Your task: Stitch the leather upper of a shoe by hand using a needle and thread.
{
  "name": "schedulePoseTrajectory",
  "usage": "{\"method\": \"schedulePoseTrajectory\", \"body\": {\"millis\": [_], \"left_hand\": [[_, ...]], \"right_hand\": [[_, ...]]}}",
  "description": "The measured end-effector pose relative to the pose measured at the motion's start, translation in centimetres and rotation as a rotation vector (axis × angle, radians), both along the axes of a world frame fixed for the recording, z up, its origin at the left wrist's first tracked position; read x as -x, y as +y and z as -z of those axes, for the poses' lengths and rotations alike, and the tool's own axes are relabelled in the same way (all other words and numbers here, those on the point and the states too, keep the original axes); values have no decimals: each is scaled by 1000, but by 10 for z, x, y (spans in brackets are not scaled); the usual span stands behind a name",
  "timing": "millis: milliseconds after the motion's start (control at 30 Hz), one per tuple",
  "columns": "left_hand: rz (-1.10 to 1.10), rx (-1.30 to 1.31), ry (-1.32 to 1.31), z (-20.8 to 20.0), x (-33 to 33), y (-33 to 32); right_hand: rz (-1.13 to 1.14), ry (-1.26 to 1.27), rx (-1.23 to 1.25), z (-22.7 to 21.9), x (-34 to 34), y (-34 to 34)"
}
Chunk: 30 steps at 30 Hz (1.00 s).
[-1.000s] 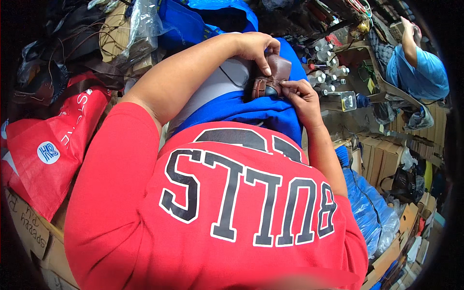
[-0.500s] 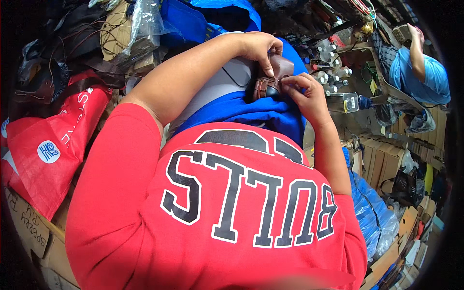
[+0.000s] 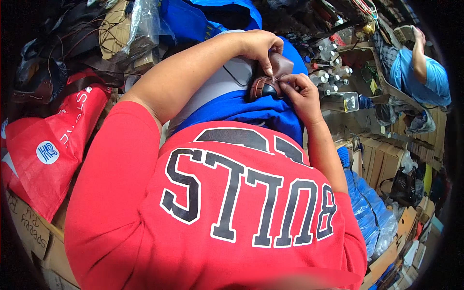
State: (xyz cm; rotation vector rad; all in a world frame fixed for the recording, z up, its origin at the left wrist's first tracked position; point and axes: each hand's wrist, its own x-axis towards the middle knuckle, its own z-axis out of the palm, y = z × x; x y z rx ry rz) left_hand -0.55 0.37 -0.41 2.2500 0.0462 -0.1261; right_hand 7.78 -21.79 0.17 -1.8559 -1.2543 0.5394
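Observation:
A dark brown leather shoe (image 3: 282, 64) rests on my lap, over blue cloth (image 3: 237, 107). Its rounded end, with stitching or a lace along the edge, lies toward my body. My left hand (image 3: 264, 47) curls over the far side of the shoe and grips it, thumb pressed on the leather. Close to that thumb, my right hand (image 3: 303, 93) pinches at the shoe's seam with thumb and forefinger. Whatever is between those fingertips is too small to make out. A thin dark cord (image 3: 234, 77) hangs beside the shoe over light grey cloth.
Several small bottles (image 3: 332, 77) and a clear square container (image 3: 349, 101) stand on the right. Another person in a blue shirt (image 3: 419, 75) sits beyond. A red bag (image 3: 63, 145) and a dark shoe (image 3: 31, 89) lie left; cardboard boxes (image 3: 382, 157) and blue plastic (image 3: 369, 208) fill the lower right.
My right fingertips have moved slightly up and left, closer to my left thumb. The shoe's rounded end has shifted a little left; my left hand keeps its grip.

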Motion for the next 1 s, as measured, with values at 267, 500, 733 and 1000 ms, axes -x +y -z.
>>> {"method": "schedulePoseTrajectory", "body": {"millis": [267, 500, 733, 1000], "left_hand": [[-13, -13, 5, -1, 1, -5], [-1, -11, 16, 0, -1, -2], [13, -41, 2, 0, -2, -3], [-211, -165, -306, 10, 53, -17]], "right_hand": [[-129, -560, -62, -27, -1, -3], [-51, 0, 100, -13, -12, -7], [-15, -35, 17, -5, 1, 5], [-4, -273, -3, -15, 10, -3]]}}
